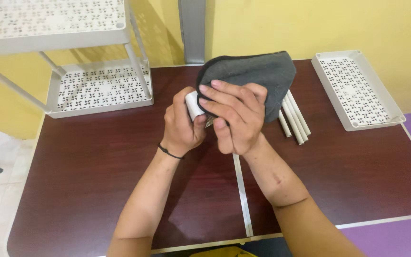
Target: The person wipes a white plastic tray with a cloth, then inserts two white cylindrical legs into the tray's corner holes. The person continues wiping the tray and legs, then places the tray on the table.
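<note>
White perforated rack [98, 88] at 10 o'clock on the dark table [96, 176]. Left hand [181, 124] grips a small white piece [193, 104], centre. Right hand [234, 114] presses grey cloth [258, 71] onto it. White rods [293, 119] just at 3 o'clock of the hands; loose tray [357, 90] at 2 o'clock.

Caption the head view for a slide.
Two hands, left hand and right hand, rub a white piece with a grey cloth over a dark table.

a home room: yellow wall [357, 24], folding table [96, 166], plastic shelf rack [96, 85].
</note>
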